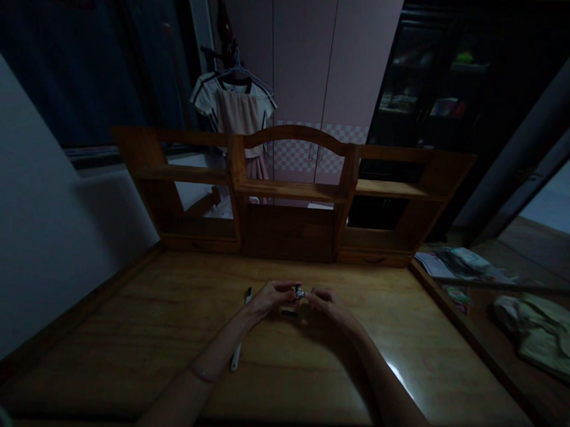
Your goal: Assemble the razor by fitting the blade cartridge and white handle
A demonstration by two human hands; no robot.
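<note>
Over the middle of the wooden desk, my left hand [277, 295] is closed, thumb and fingers pinching a small black and silver metal piece [300, 293]. The piece is too small to name. From the other side, the fingertips of my right hand [326, 300] are pinched together at its silver end. Just below my left fingers lies a short dark bar [289, 312] with a light edge. A long slim tool [236, 357] with a pale, holed end and a dark far tip rests on the desk, partly hidden under my left forearm.
A wooden shelf unit [293, 190] stands along the desk's [180, 335] back edge. Raised wooden rims border both sides. To the right are papers [467, 262] and a light cloth bag [546, 335] on a lower surface. Clothes [237, 104] hang behind the shelf. The room is dim.
</note>
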